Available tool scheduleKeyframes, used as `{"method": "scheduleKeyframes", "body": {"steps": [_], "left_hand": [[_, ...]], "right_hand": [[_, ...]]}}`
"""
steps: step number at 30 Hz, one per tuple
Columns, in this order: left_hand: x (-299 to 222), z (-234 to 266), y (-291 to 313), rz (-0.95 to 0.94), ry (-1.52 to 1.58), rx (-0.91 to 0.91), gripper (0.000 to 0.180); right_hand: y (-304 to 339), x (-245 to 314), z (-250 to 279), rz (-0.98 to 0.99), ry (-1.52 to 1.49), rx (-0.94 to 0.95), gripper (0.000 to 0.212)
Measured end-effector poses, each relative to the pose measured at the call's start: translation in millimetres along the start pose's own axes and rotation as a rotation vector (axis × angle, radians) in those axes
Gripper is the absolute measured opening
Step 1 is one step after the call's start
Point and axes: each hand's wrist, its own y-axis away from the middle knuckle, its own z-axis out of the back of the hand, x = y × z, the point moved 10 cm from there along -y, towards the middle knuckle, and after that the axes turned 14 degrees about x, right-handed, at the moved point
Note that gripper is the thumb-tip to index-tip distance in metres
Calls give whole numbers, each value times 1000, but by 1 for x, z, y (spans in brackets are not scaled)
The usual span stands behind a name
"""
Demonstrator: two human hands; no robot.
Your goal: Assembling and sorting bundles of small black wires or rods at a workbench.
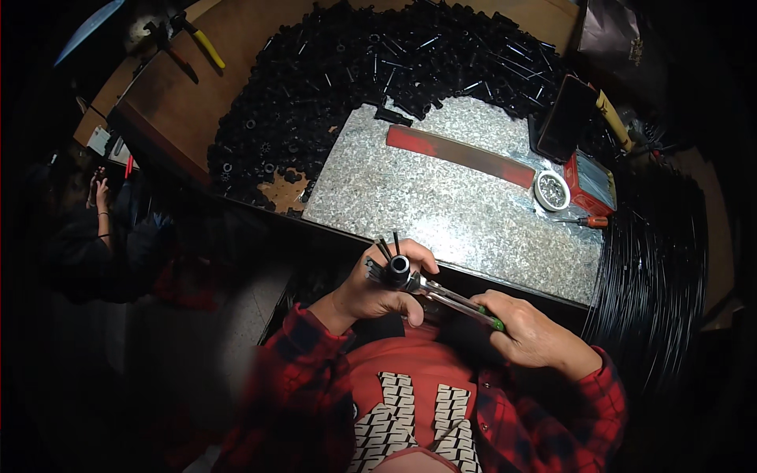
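My left hand is closed around a black tubular hub. Its round open end faces up, and several thin black rods fan out beside it. My right hand grips a pair of pliers by its handles, which have green ends. The pliers' jaws reach the side of the hub at my left hand; whether they pinch anything there I cannot tell. Both hands are in front of my body, just off the near edge of a speckled stone slab.
A large heap of black parts lies behind the slab. On the slab are a red-and-grey flat bar, a small white bowl, a screwdriver and a red box. A phone stands upright behind. Long black rods hang at right.
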Motion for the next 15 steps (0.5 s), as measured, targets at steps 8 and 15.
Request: {"method": "scheduleKeyframes", "body": {"steps": [8,15], "left_hand": [[6,6,6,-16,91,-187,79],[13,12,17,-88,241,-181,78]], "right_hand": [[-15,-17,-6,-128,-84,-119,21],[-4,-16,16,-62,244,-348,23]]}}
